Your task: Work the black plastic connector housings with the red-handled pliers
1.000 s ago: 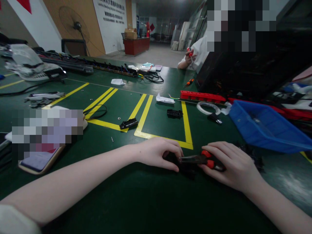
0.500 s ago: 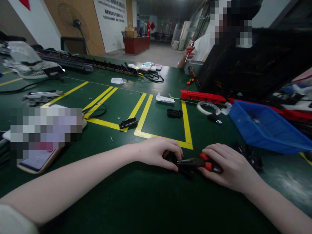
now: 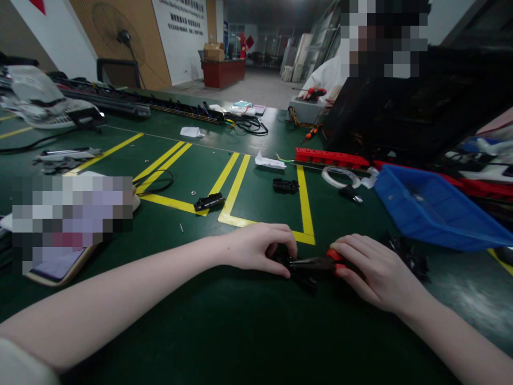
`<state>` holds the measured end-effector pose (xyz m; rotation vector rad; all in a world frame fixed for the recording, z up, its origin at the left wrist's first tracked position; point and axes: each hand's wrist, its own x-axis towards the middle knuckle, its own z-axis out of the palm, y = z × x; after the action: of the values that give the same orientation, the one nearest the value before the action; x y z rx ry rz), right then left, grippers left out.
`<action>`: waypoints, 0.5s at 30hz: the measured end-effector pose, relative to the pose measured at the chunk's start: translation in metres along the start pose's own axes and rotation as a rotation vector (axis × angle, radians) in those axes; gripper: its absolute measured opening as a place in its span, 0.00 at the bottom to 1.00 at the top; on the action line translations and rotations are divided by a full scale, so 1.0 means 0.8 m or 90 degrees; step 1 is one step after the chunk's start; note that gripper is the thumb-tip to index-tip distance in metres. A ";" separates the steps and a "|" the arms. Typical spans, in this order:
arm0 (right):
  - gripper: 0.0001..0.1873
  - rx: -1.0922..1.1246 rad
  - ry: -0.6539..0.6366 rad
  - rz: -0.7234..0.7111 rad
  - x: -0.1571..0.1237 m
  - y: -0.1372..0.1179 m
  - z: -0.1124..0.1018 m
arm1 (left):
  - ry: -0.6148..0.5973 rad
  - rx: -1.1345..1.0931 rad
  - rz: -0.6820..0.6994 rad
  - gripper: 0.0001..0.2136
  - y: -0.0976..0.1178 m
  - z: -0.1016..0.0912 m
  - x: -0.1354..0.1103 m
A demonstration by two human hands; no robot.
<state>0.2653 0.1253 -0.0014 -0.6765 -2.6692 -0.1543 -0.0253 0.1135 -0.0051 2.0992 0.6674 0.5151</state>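
Through the head view, I have my left hand [image 3: 262,250] pinching a small black part [image 3: 306,279] low over the near middle of the green table [image 3: 256,337], while my right hand [image 3: 372,272] curls its fingers around the pliers [image 3: 316,263], their tips against that part. I judge this piece mid-work; a left black piece [image 3: 209,202] and a right black piece [image 3: 286,185] lie farther off, untouched, and whether they are finished or waiting I cannot tell.
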 end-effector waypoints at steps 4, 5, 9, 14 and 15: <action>0.10 -0.019 0.020 -0.005 0.000 -0.002 0.001 | -0.003 0.001 0.011 0.14 -0.002 0.000 0.000; 0.10 -0.025 0.026 -0.007 -0.001 -0.003 0.001 | -0.003 0.004 0.015 0.14 -0.002 0.000 0.000; 0.09 -0.034 0.033 0.006 -0.001 -0.009 0.000 | -0.007 0.015 0.027 0.14 -0.003 0.000 0.000; 0.09 -0.017 0.028 0.028 -0.007 -0.008 0.006 | -0.013 0.012 0.023 0.13 -0.004 -0.001 0.001; 0.09 -0.014 0.028 0.033 -0.009 -0.006 0.008 | -0.013 0.011 0.021 0.13 -0.003 -0.001 0.001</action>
<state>0.2663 0.1190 -0.0102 -0.7394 -2.6083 -0.1819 -0.0260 0.1154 -0.0070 2.1324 0.6283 0.5064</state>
